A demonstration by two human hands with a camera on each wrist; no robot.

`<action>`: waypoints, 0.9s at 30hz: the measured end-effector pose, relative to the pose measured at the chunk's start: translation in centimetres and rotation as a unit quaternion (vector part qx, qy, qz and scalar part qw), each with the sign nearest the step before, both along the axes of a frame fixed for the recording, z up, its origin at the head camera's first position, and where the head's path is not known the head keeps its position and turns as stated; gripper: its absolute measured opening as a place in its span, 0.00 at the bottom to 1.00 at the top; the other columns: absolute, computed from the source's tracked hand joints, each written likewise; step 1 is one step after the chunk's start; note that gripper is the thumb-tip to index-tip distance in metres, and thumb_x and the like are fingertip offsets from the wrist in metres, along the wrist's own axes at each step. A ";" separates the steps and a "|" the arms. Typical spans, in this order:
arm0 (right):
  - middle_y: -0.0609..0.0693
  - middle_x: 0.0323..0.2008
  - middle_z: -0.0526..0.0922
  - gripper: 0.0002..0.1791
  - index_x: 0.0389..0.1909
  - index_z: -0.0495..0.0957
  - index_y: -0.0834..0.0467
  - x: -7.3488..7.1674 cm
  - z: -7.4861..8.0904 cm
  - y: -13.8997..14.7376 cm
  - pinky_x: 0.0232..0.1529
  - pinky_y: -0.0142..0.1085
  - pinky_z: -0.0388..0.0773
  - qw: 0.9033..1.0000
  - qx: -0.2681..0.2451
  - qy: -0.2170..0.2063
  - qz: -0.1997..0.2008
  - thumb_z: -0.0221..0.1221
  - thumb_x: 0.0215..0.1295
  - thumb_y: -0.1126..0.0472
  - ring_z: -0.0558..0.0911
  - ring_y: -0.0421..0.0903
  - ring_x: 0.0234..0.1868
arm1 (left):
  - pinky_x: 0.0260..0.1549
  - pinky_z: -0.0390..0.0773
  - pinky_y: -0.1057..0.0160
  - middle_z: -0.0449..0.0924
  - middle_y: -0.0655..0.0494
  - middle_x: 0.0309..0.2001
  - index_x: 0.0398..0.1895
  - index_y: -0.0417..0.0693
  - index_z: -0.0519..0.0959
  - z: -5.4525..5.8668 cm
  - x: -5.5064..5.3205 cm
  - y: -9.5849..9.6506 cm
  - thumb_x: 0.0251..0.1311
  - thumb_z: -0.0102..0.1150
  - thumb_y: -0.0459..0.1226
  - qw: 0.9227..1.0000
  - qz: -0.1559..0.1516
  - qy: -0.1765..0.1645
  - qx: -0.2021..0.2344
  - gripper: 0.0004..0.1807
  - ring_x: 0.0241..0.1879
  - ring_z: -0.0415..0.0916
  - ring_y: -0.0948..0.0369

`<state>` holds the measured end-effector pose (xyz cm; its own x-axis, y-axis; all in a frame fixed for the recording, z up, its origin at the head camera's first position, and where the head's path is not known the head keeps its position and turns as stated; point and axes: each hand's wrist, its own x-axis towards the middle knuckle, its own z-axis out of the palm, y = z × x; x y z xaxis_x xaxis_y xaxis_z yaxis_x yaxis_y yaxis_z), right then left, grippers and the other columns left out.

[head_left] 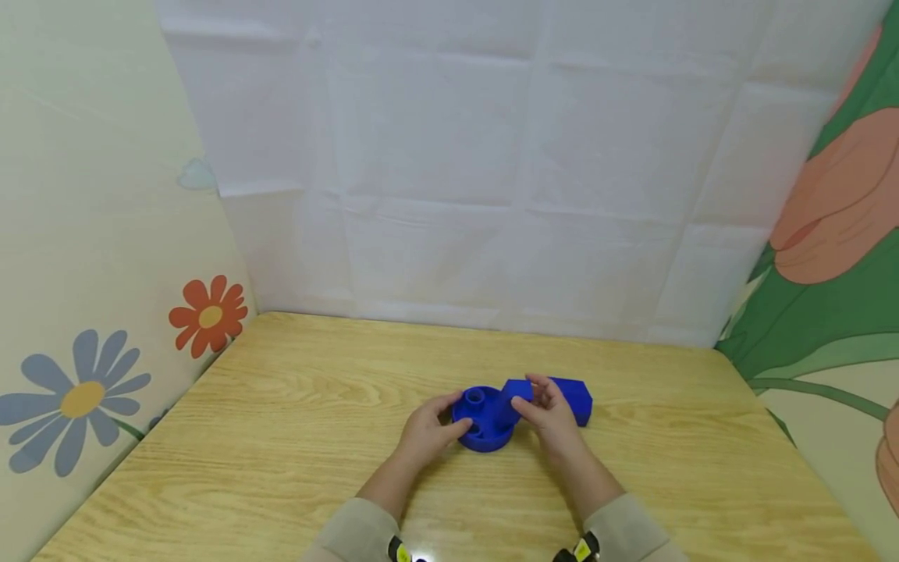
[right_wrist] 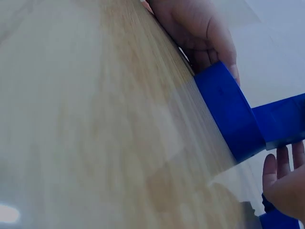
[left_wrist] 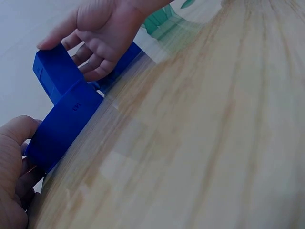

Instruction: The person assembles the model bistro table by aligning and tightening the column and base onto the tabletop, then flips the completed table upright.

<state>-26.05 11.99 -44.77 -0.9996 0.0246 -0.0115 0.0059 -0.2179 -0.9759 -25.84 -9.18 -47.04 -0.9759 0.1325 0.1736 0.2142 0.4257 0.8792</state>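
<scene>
A shallow round blue dish [head_left: 485,445] with upright tube-like sockets inside sits on the table. My left hand [head_left: 427,431] grips its left side, thumb over the rim and fingers around the outer wall. At the dish's right side stands a blue angular block [head_left: 515,398], rising above the rim; its lower end is hidden inside the dish. My right hand [head_left: 557,425] pinches the upper part of this block between thumb and fingers. In the left wrist view, small raised or engraved marks show on the dish wall [left_wrist: 66,121].
Just behind my right hand lies another blue block [head_left: 577,400] with angled faces, partly covered by the hand. The wood-grain table [head_left: 316,406] ends at a white sheet [head_left: 435,156] at the back. Flower-printed cloths [head_left: 84,218] hang at both sides.
</scene>
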 end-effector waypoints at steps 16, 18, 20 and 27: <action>0.64 0.71 0.59 0.34 0.69 0.62 0.63 0.4 -0.1 -1.0 0.71 0.52 0.59 1.000 0.004 0.000 -0.010 0.62 0.64 0.68 0.58 0.58 0.71 | 0.61 0.72 0.44 0.77 0.38 0.60 0.61 0.38 0.75 0.1 0.0 -0.1 0.58 0.67 0.38 1.000 -0.002 -0.007 -0.006 0.28 0.62 0.73 0.43; 0.65 0.71 0.60 0.33 0.69 0.63 0.64 0.4 -0.1 -1.1 0.73 0.55 0.56 1.000 0.013 0.006 -0.019 0.62 0.63 0.68 0.56 0.61 0.73 | 0.61 0.71 0.44 0.76 0.38 0.60 0.61 0.37 0.75 0.1 -0.1 -0.1 0.58 0.67 0.39 1.000 -0.001 -0.006 -0.010 0.28 0.62 0.72 0.42; 0.66 0.71 0.61 0.33 0.68 0.64 0.65 0.4 -0.1 -1.2 0.73 0.55 0.56 0.999 0.023 0.011 -0.030 0.62 0.63 0.68 0.57 0.62 0.73 | 0.62 0.70 0.44 0.76 0.38 0.61 0.62 0.38 0.75 0.2 -0.1 -0.1 0.58 0.67 0.39 1.000 0.003 -0.014 -0.006 0.28 0.62 0.72 0.42; 0.65 0.69 0.62 0.31 0.66 0.65 0.65 0.5 0.1 -1.7 0.70 0.52 0.61 0.998 0.040 0.001 -0.055 0.62 0.63 0.68 0.60 0.59 0.70 | 0.63 0.69 0.44 0.76 0.38 0.60 0.61 0.38 0.76 0.2 -0.2 -0.1 0.57 0.68 0.39 1.000 0.005 -0.013 -0.015 0.29 0.62 0.72 0.42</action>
